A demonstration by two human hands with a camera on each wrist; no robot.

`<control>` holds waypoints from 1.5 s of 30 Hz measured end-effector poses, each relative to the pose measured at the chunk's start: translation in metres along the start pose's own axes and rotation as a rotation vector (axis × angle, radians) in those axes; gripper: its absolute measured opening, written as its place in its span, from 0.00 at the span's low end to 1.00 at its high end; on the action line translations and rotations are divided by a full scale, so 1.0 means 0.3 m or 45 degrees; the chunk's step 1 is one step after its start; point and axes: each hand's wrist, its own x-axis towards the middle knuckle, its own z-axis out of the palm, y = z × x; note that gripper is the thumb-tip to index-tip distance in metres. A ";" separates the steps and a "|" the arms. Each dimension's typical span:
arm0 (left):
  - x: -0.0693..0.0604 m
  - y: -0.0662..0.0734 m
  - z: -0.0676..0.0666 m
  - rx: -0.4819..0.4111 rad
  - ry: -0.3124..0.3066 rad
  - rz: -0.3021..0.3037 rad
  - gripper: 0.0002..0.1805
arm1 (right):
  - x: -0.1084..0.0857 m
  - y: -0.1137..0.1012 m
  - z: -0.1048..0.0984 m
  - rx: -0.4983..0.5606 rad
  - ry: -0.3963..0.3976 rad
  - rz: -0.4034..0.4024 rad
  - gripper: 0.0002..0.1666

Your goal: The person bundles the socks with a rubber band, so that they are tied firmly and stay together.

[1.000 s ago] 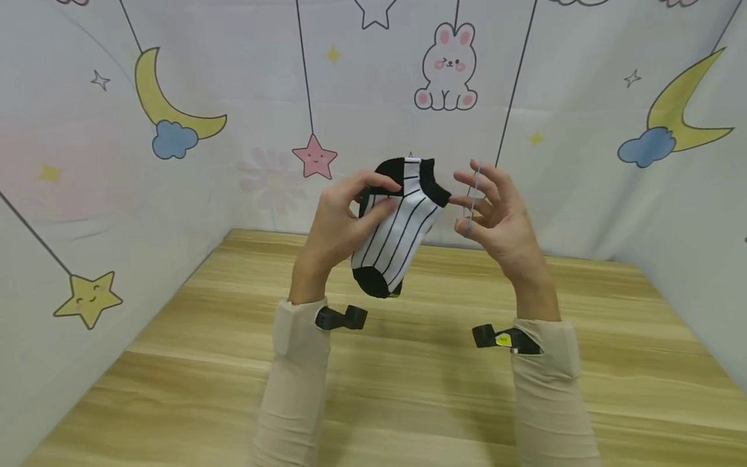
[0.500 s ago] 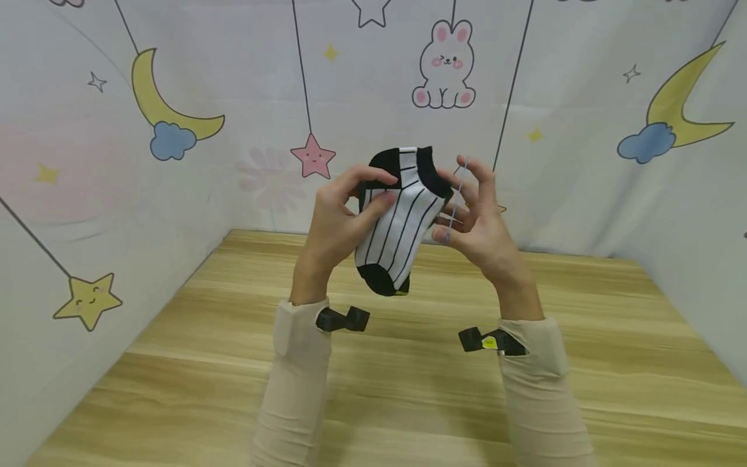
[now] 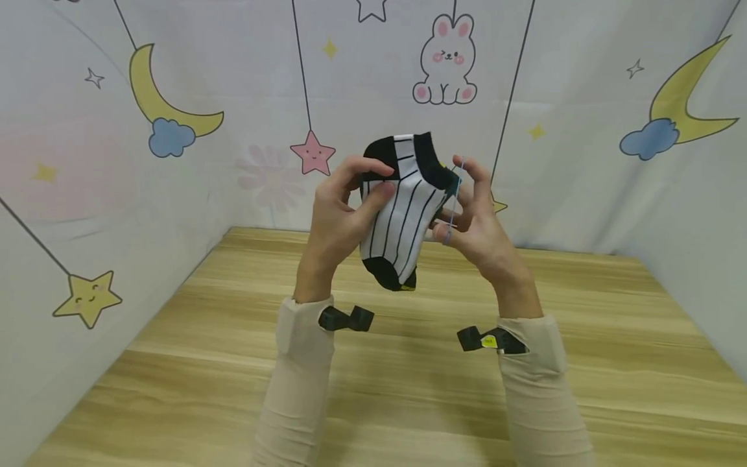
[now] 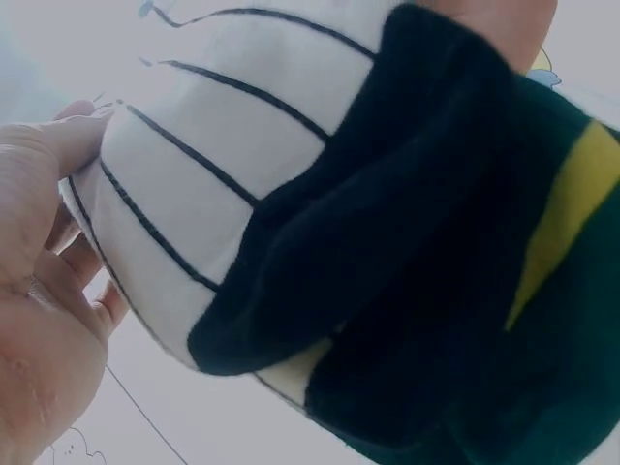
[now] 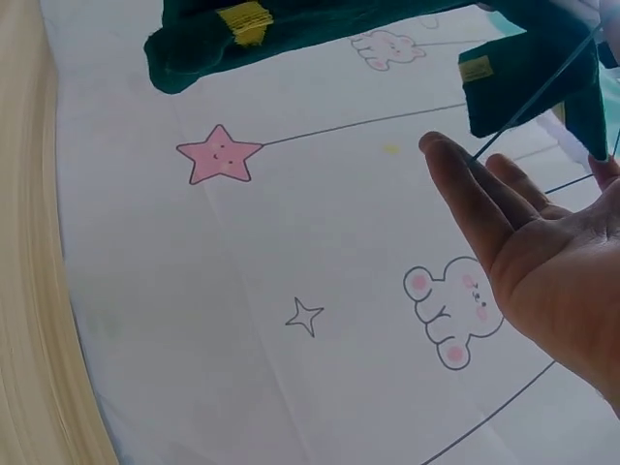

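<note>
A white sock with black stripes (image 3: 403, 214), black at heel, toe and cuff, is held up above the table. Behind it is a dark green piece with yellow patches (image 5: 533, 82), seen in the right wrist view. My left hand (image 3: 341, 217) pinches the striped sock near its heel between thumb and fingers. At the cuff side is my right hand (image 3: 481, 224), its spread fingers and thumb stretching a thin light-blue band (image 3: 452, 207). Some right fingers are partly hidden behind the socks, so their contact is unclear.
A wood-grain table (image 3: 408, 389) lies below both hands. White cloth walls (image 3: 245, 78) printed with moons, stars and a rabbit stand behind it and at both sides. Each sleeve cuff carries a small black camera mount (image 3: 347, 319).
My right hand has moved left to the cuff side of the socks, with the band still stretched on its fingers. The socks have risen slightly, and more green shows behind the cuff.
</note>
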 end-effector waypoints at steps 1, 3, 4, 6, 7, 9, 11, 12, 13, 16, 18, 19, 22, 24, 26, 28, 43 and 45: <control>0.000 0.000 -0.001 -0.008 0.005 -0.001 0.10 | 0.001 0.003 0.000 0.020 -0.010 -0.002 0.67; -0.002 -0.003 -0.003 -0.019 0.012 -0.001 0.10 | 0.003 0.005 0.003 0.057 -0.022 -0.012 0.66; -0.003 -0.004 -0.004 -0.023 0.012 -0.005 0.10 | 0.003 0.005 0.005 0.073 -0.022 -0.018 0.66; -0.003 -0.007 -0.005 -0.028 0.007 -0.019 0.10 | 0.004 0.003 0.007 0.109 -0.010 -0.036 0.65; -0.003 -0.008 -0.006 -0.024 0.001 -0.026 0.10 | 0.003 0.000 0.007 0.120 0.001 -0.051 0.65; -0.004 -0.010 -0.006 -0.008 -0.013 -0.042 0.10 | 0.002 -0.006 0.007 0.141 0.022 -0.085 0.63; -0.003 -0.012 -0.006 0.015 -0.028 -0.057 0.10 | 0.002 -0.011 0.004 0.160 0.034 -0.124 0.61; -0.002 -0.013 -0.006 0.031 -0.036 -0.065 0.10 | 0.001 -0.014 0.002 0.165 0.037 -0.146 0.60; -0.002 -0.013 -0.006 0.047 -0.045 -0.068 0.09 | 0.001 -0.017 0.001 0.173 0.039 -0.164 0.59; -0.001 -0.016 -0.005 0.078 -0.073 -0.094 0.09 | 0.000 -0.024 -0.004 0.206 0.033 -0.202 0.56; -0.002 -0.016 -0.004 0.082 -0.098 -0.124 0.09 | -0.001 -0.026 -0.007 0.219 0.022 -0.217 0.57; -0.003 -0.016 -0.004 0.080 -0.111 -0.141 0.10 | -0.002 -0.026 -0.009 0.220 0.016 -0.219 0.57; -0.006 -0.015 -0.003 0.072 -0.150 -0.206 0.10 | -0.002 -0.027 -0.008 0.199 0.008 -0.232 0.59; -0.007 -0.013 -0.002 0.072 -0.166 -0.250 0.10 | -0.002 -0.027 -0.005 0.179 0.001 -0.243 0.58; -0.006 -0.011 -0.001 0.088 -0.175 -0.292 0.10 | 0.000 -0.028 0.000 0.150 -0.002 -0.264 0.57; -0.006 -0.010 -0.001 0.114 -0.186 -0.333 0.10 | 0.001 -0.029 0.003 0.128 -0.007 -0.286 0.55; -0.006 -0.014 0.018 0.118 -0.340 -0.322 0.21 | 0.002 -0.030 -0.003 0.041 0.033 -0.336 0.51; -0.008 -0.014 0.018 0.070 -0.349 -0.286 0.22 | 0.002 -0.028 -0.003 0.050 0.028 -0.321 0.50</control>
